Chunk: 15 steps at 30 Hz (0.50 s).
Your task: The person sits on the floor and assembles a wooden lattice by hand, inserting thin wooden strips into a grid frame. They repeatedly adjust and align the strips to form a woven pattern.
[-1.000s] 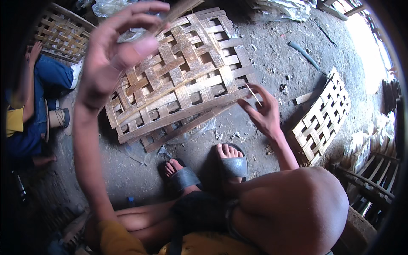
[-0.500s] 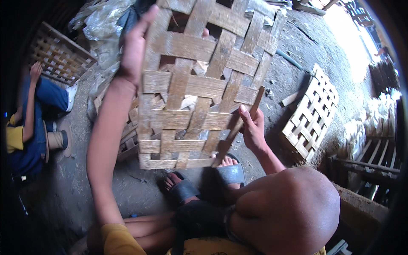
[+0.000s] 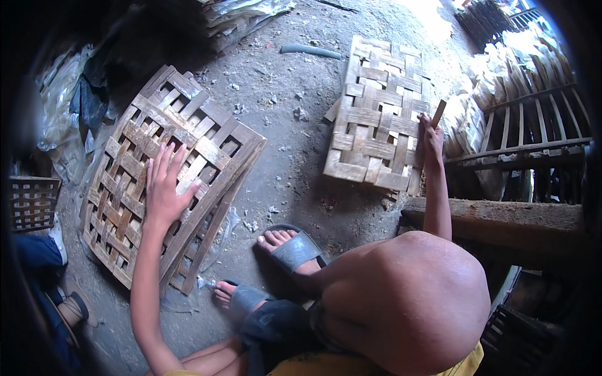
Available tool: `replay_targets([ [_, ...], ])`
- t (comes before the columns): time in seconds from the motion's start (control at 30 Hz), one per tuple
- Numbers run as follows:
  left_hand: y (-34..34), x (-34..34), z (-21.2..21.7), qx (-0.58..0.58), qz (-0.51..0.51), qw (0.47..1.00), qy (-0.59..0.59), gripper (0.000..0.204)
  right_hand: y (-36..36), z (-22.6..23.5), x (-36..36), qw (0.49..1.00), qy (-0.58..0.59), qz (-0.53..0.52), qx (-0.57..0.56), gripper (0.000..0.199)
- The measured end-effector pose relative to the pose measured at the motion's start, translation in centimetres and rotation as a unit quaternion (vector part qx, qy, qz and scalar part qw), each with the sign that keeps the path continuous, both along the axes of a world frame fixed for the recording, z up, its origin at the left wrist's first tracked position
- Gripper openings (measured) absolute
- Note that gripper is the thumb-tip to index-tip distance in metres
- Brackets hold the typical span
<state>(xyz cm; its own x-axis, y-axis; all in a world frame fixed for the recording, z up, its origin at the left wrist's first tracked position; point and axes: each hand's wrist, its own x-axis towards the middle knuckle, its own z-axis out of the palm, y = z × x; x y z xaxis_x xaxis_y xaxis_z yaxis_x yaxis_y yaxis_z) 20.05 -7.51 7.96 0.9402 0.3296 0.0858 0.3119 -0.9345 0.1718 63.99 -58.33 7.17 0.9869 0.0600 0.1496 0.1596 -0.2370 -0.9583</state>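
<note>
My left hand (image 3: 166, 188) lies with fingers spread on the top of several stacked woven wooden-strip panels (image 3: 132, 147), leaning at a tilt on the left. My right hand (image 3: 433, 139) is closed around a thin flat wooden stick (image 3: 440, 113), whose upper end juts out above the fingers. That same hand is at the right edge of another woven panel (image 3: 376, 116), which rests on a pile at the right. Whether its fingers also grip the panel's edge I cannot tell.
Behind my right hand stands a slatted wooden rack (image 3: 533, 122) with whitish sheets, above a thick wooden beam (image 3: 501, 213). A grey tube (image 3: 310, 50) lies on the dirt floor. Crumpled plastic (image 3: 59, 125) is at the far left, near another person's blue-trousered leg (image 3: 34, 250).
The woven panel held up between both hands has gone to the right-hand pile. My left hand has let go of it and now lies on the left stack; the view has swung right.
</note>
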Motion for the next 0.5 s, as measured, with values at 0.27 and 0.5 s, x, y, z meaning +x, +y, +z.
replay_targets([
  [0.27,1.5,-1.5,0.2,0.023,-0.023,0.999,-0.039,0.058,1.1,-4.4,1.1,0.808,-0.164,-0.122,-0.553,0.035],
  [0.5,2.3,-0.4,0.3,0.074,-0.068,0.984,-0.147,0.042,10.4,-2.5,-5.9,0.892,-0.290,-0.021,-0.347,0.026],
])
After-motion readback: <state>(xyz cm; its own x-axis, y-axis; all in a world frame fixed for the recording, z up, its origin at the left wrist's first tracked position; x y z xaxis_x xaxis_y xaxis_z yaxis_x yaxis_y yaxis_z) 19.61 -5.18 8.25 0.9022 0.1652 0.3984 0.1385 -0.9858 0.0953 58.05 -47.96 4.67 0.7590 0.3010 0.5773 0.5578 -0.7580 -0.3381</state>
